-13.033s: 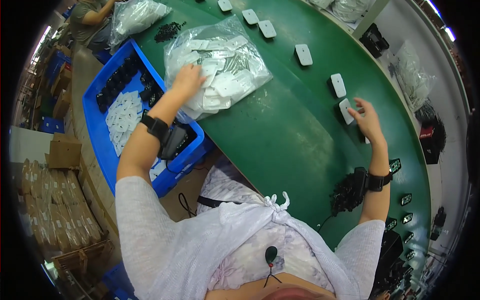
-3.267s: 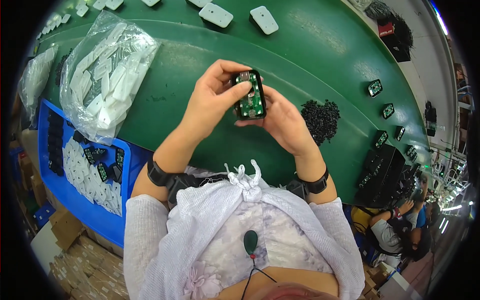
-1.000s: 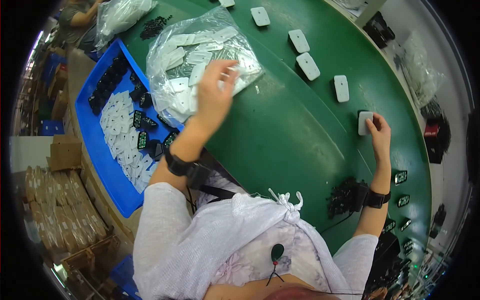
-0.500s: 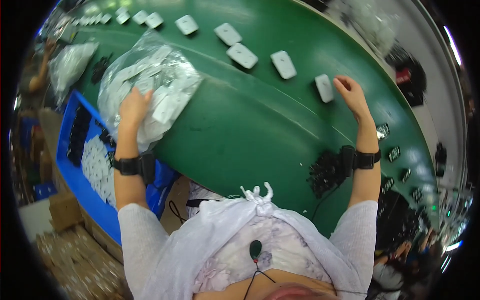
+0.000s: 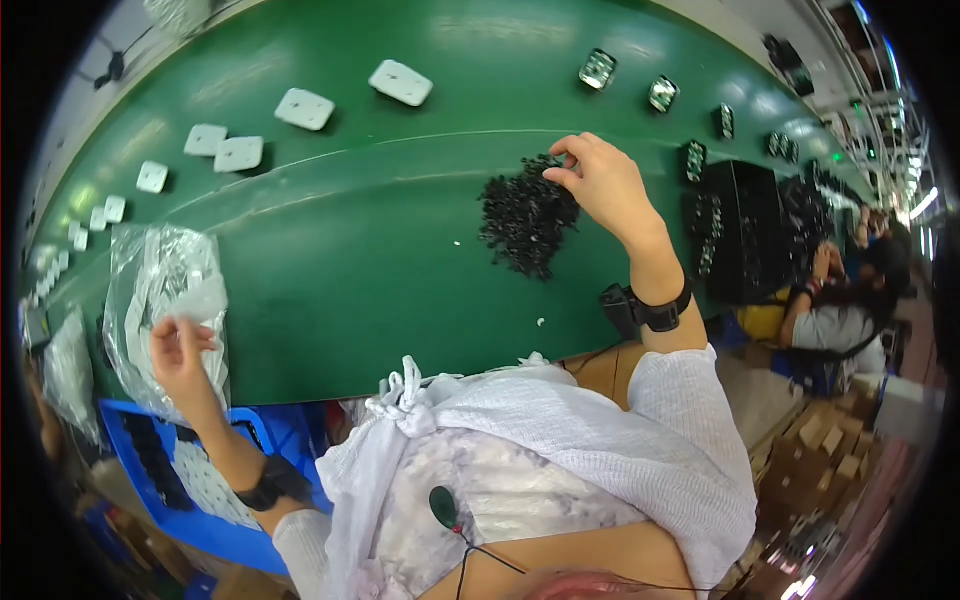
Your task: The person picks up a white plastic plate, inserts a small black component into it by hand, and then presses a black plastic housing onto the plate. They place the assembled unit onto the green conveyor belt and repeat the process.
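My left hand (image 5: 180,355) is at the clear plastic bag (image 5: 125,270) on the left, fingers curled against a blurred flat white plastic piece (image 5: 200,298). More white pieces lie inside the bag. Over the far right edge of a heap of small black parts (image 5: 525,220) hovers my right hand (image 5: 605,190). Its thumb and forefinger are apart, with nothing visible between them. Both wrists wear black bands.
White rounded cases (image 5: 402,82) run in a line along the green table (image 5: 350,270). Cases with exposed green boards (image 5: 598,70) curve away at right, near a black box (image 5: 745,225). A blue bin (image 5: 160,520) stands at lower left. Another person (image 5: 835,320) sits at far right.
My view has turned to the right. My right hand has moved from beside a white case to the black heap. My left hand stays at the bag, now with a white piece at its fingertips.
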Demonstrator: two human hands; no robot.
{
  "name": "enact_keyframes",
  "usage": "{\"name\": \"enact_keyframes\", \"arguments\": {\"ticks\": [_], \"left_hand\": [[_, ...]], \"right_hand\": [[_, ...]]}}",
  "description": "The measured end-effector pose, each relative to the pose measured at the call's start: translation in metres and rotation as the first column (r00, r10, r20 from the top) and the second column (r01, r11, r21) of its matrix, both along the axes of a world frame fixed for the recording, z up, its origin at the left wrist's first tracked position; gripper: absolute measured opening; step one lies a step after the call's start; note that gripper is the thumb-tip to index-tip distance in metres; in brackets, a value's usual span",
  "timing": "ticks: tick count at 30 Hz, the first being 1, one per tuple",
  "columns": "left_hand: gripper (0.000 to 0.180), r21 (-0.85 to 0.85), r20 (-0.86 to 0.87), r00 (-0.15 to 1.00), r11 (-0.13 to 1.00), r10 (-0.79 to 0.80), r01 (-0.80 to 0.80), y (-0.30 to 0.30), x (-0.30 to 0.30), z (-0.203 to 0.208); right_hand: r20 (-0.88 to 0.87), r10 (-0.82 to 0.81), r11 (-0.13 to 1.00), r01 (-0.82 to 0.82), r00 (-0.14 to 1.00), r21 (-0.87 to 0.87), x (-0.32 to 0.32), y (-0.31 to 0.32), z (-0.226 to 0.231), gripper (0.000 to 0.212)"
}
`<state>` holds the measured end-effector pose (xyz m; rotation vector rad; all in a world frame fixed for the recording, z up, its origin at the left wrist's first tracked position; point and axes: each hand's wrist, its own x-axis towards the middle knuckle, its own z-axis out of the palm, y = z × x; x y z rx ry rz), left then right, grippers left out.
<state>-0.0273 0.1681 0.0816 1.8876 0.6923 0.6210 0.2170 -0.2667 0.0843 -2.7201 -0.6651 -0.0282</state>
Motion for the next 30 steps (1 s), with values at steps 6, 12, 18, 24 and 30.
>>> {"name": "enact_keyframes", "arguments": {"ticks": [6,12,18,24,30], "left_hand": [[0.048,-0.44,0.096,0.943,0.837,-0.317,0.326,-0.109,0.051,-0.021],[0.025,-0.586,0.072,0.899,0.711,-0.432,0.389,-0.155,0.072,-0.047],[0.021,-0.522,0.069,0.858,0.715,-0.509,0.466,-0.17,0.086,-0.046],[0.015,-0.427,0.129,0.828,0.723,-0.545,0.542,-0.184,0.101,-0.033],[0.014,-0.279,0.14,0.82,0.773,-0.555,0.57,-0.191,0.111,-0.024]], "right_hand": [[0.006,-0.103,0.972,0.099,0.995,0.215,-0.018,-0.026,-0.048,0.021],[0.116,-0.083,0.961,0.048,0.99,0.272,-0.023,-0.021,-0.055,0.011],[0.203,-0.108,0.956,0.046,0.973,0.289,-0.026,-0.022,-0.037,0.009],[-0.419,-0.076,0.714,0.343,0.905,0.61,-0.029,-0.01,-0.029,0.012],[-0.546,0.167,0.535,0.39,0.821,0.749,-0.034,0.013,-0.022,0.011]]}}
